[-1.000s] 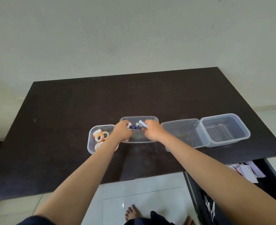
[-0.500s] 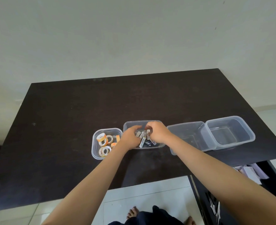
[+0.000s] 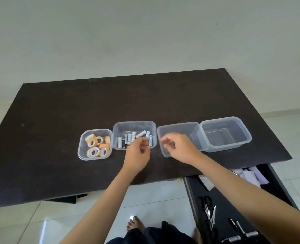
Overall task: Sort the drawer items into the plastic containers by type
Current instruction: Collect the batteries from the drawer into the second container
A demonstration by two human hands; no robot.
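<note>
Four containers: clear plastic, one row on the dark table [image 3: 57, 120]. Landmark = the battery container.
Feet: two bare feet [image 3: 135, 224] on the tiled floor, nearest the camera, below the landmark.
Drawer [image 3: 207, 199]: open, black, under the table's near edge, right of and nearer than the landmark. Holds scissors [image 3: 208, 208], several dark small tools near the front (count unclear), and a few pale paper slips [image 3: 251, 175] at the back.
Left hand [image 3: 137, 154]: at the landmark's near rim, fingers loosely curled, nothing visibly gripped; fingertips overlap the near wall.
Right hand [image 3: 179, 148]: just right of the landmark, over the near-left corner of the next container; fingers loosely curled, no item seen in them.
Battery container [image 3: 135, 124]: second from left. About nine or ten batteries [image 3: 133, 136] lying loose on its floor, mostly white, at least one black; exact count hard to tell where the left hand covers them.
Tape container [image 3: 82, 148]: touching the landmark's left side, smaller. About seven tape rolls [image 3: 94, 143], orange and white.
Third container [image 3: 179, 127]: just right of the landmark, no items visible.
Fourth container [image 3: 234, 124]: far right, overlapping the third one's right edge, no items visible.
</note>
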